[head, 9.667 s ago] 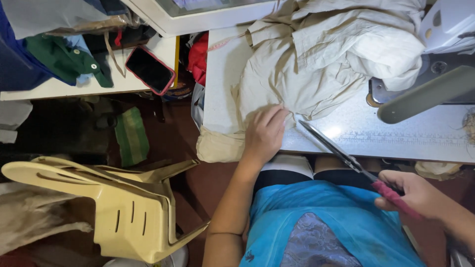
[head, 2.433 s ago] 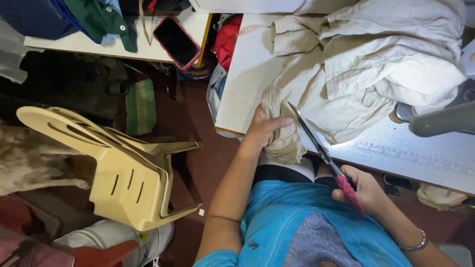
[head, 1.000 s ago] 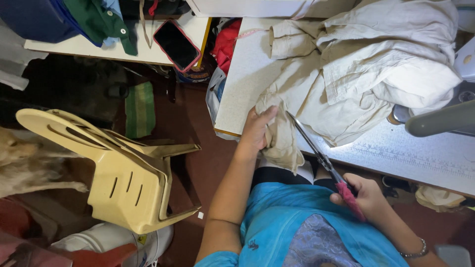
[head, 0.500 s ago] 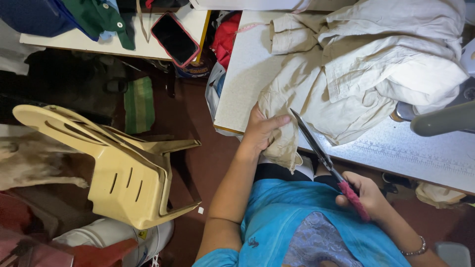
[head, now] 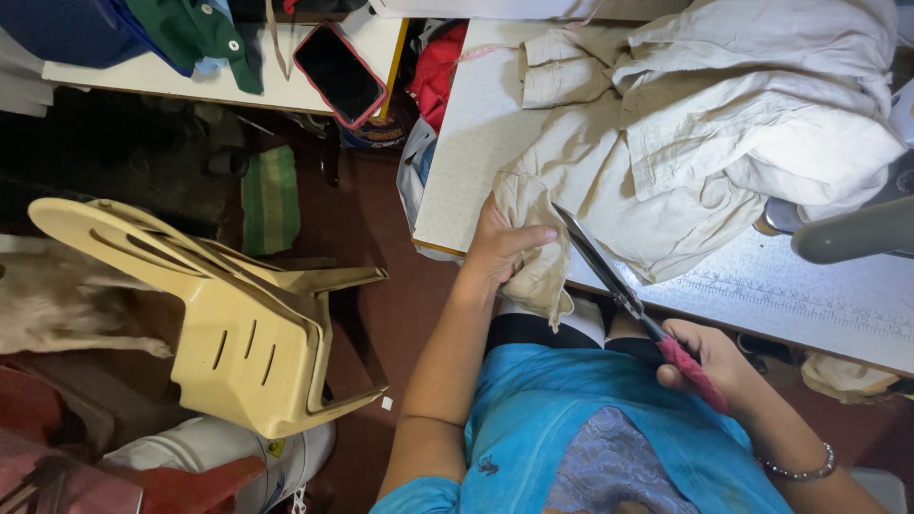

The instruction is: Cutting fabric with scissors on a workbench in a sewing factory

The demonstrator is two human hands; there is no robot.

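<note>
At far left, we are seeing a cream plastic chair (head: 243, 319) lying tipped on the floor, with a phone in a red case (head: 339, 74) resting on a white side shelf above it. Moving right, our left hand (head: 500, 249) is clenching a bunched fold of the beige garment (head: 705, 133) at the near edge of the desk (head: 476, 143), thumb pressing across the cloth. A half second ago this hand was lying flatter on the fabric; now it is pinching the fold tighter and drawing it toward the body, which we judge is tensioning the cloth for the blades. The rest of the garment is lying heaped across the desk, well toward the far right. Next, the scissors (head: 609, 281) are pointing their tips at the held fold, just beside the left thumb, angled much as before. We cannot tell whether the blades are parted. At right, our right hand (head: 709, 357) is gripping the red handles below the desk edge.
</note>
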